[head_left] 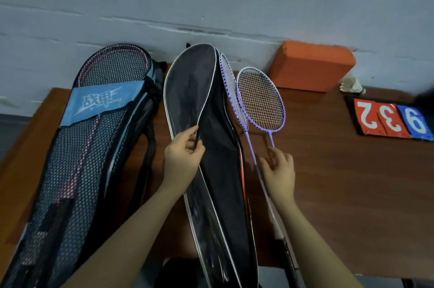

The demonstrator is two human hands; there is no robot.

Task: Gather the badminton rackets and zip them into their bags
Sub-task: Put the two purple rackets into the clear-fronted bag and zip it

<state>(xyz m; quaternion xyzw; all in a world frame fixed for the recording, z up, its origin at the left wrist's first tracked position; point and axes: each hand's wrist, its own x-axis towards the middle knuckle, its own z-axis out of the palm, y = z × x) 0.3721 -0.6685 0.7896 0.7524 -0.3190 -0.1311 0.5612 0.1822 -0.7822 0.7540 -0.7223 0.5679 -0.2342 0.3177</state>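
Observation:
A black racket bag (218,170) with white piping lies lengthwise down the middle of the table, its upper flap lifted. My left hand (184,155) pinches the flap's edge and holds it up. Two purple rackets lie to the right of the bag: one (231,92) is half tucked under the bag's right edge, the other (260,98) lies flat on the table. My right hand (279,171) rests over their thin shafts with fingers spread; a firm grip cannot be seen. On the left lies a blue mesh bag (77,153) with a pink racket inside.
The brown wooden table (340,182) stands against a pale blue wall. An orange foam block (310,65) sits at the back, a white shuttlecock (352,85) to its right, and a flip scoreboard (389,118) showing numbers lies at the far right.

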